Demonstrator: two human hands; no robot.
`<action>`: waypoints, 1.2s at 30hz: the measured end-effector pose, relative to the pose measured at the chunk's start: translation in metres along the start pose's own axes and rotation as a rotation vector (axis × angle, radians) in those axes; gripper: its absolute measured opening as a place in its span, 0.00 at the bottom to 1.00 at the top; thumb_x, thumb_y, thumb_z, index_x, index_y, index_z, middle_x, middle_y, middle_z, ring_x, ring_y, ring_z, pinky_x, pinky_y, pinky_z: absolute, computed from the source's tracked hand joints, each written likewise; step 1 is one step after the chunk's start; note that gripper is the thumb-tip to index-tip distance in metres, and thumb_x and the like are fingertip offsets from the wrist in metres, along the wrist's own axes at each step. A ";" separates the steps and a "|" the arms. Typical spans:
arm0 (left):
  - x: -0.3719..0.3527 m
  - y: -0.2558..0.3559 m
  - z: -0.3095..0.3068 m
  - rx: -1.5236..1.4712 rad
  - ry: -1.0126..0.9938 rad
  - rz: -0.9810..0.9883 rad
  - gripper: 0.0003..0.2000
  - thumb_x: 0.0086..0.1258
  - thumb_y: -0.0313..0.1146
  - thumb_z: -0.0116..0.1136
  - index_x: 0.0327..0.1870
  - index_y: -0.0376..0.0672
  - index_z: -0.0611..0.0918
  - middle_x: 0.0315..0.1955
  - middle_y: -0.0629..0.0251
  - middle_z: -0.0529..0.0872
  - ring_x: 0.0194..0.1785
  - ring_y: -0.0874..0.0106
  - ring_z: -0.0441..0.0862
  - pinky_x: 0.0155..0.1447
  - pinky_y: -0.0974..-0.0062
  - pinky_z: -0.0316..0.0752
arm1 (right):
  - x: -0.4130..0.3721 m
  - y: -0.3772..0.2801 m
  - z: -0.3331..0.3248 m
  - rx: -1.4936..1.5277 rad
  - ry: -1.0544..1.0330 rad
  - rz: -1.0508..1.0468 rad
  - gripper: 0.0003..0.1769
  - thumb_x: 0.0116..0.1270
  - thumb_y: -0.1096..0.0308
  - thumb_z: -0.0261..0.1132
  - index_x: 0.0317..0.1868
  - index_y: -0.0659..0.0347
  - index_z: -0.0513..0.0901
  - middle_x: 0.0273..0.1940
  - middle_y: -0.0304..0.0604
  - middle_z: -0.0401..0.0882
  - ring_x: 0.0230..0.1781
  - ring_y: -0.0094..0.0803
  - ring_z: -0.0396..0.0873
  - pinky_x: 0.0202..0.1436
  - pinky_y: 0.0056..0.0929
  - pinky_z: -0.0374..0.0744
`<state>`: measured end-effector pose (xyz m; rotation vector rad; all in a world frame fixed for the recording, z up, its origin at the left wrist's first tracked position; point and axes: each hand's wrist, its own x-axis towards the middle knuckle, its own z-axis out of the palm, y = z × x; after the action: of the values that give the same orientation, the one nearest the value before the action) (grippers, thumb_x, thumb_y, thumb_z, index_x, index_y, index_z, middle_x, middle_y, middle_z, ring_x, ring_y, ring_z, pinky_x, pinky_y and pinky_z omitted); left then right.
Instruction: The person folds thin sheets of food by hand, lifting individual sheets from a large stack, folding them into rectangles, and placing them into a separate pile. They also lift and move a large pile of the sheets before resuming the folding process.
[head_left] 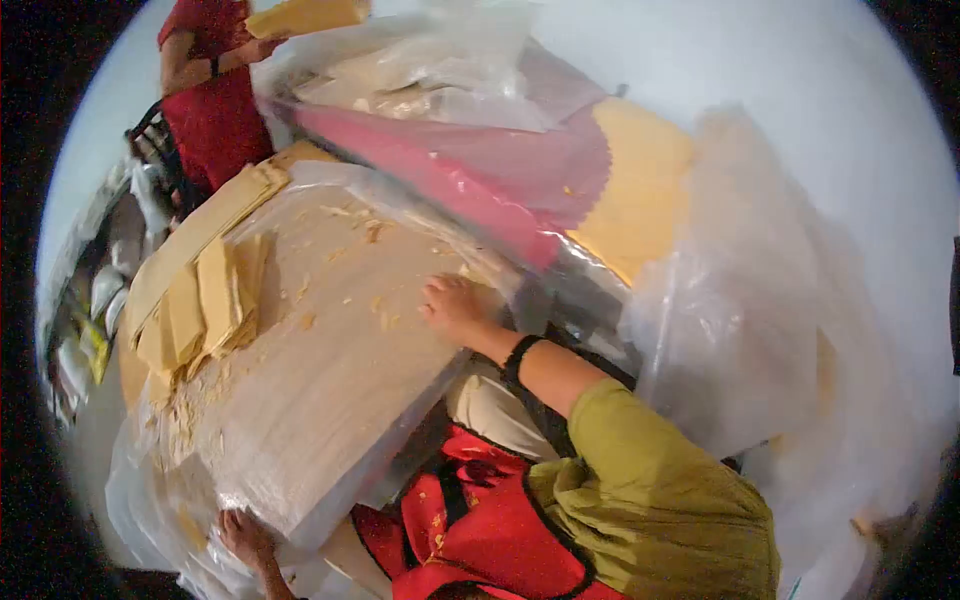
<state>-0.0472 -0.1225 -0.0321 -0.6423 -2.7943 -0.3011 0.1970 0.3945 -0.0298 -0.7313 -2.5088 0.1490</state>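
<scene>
A low work table [330, 400] with a pale, plastic-covered top lies before me, strewn with yellowish scraps. My right hand [455, 305] rests on its near right part, fingers spread loosely against the surface, nothing visible in them. At the table's lower left corner is my left hand [247, 540], its fingers curled at the clear plastic sheet [180, 510] that hangs over the edge. Stacks of flat yellow sheets [225, 290] lie along the far left side, beyond reach of both hands. Crumbs [185, 415] gather below those stacks.
A person in red [215, 110] stands at the far left, holding a yellow block [308, 16]. Beyond the table lies pink sheeting [440, 160] with clear plastic bags [440, 75] on it. Yellow material [640, 180] and a large translucent bag [740, 340] are at right.
</scene>
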 end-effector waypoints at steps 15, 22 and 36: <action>0.004 -0.053 0.066 0.064 0.279 0.078 0.14 0.65 0.35 0.47 0.41 0.32 0.76 0.45 0.49 0.76 0.51 0.55 0.71 0.55 0.62 0.64 | -0.003 0.014 0.028 -0.194 -0.083 -0.090 0.14 0.57 0.63 0.56 0.41 0.62 0.74 0.50 0.49 0.69 0.55 0.42 0.65 0.56 0.43 0.63; 0.029 -0.125 0.125 0.421 -0.011 0.251 0.16 0.68 0.39 0.37 0.53 0.48 0.71 0.51 0.64 0.72 0.57 0.63 0.64 0.63 0.60 0.53 | 0.010 0.008 -0.020 -0.169 0.203 -0.057 0.20 0.57 0.65 0.52 0.50 0.66 0.70 0.54 0.54 0.65 0.57 0.49 0.62 0.56 0.47 0.63; -0.015 0.014 -0.010 -0.167 0.279 0.008 0.08 0.59 0.32 0.49 0.32 0.37 0.74 0.40 0.55 0.74 0.48 0.58 0.70 0.57 0.62 0.61 | 0.004 0.246 -0.420 -0.389 0.686 0.797 0.25 0.57 0.58 0.54 0.53 0.61 0.68 0.45 0.59 0.73 0.46 0.51 0.72 0.48 0.44 0.71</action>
<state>-0.0258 -0.1192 -0.0249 -0.5961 -2.5175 -0.5807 0.5234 0.5895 0.2735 -1.5922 -1.5029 -0.2821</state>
